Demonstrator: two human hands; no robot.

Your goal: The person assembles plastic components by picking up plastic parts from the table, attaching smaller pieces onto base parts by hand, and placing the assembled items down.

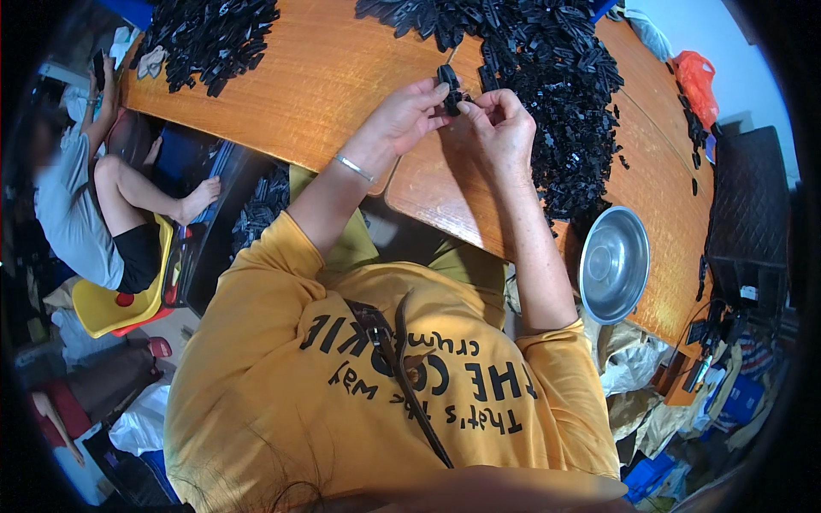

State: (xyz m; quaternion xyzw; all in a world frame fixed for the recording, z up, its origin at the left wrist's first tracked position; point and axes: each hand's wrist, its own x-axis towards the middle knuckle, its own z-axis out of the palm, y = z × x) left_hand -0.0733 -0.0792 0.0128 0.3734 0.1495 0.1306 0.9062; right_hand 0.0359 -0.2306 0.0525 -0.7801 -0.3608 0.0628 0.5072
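Over the wooden table (342, 94), my left hand (406, 118) grips an elongated black plastic part (448, 89) between thumb and fingers, holding it roughly upright. My right hand (506, 137) is pinched at the lower end of this part. Its fingertips are on a small black piece (463, 99), whose exact shape is too small to make out. Just to the right of my right hand spreads a heap of small black pieces (577, 128). Beyond my hands lie more long black parts (428, 19).
Another pile of black parts (209, 43) covers the table's far left. A metal bowl (614, 265) stands at the right edge, near my right forearm. A red plastic bag (697, 85) is at the far right. At left, another person sits on a yellow chair (111, 303).
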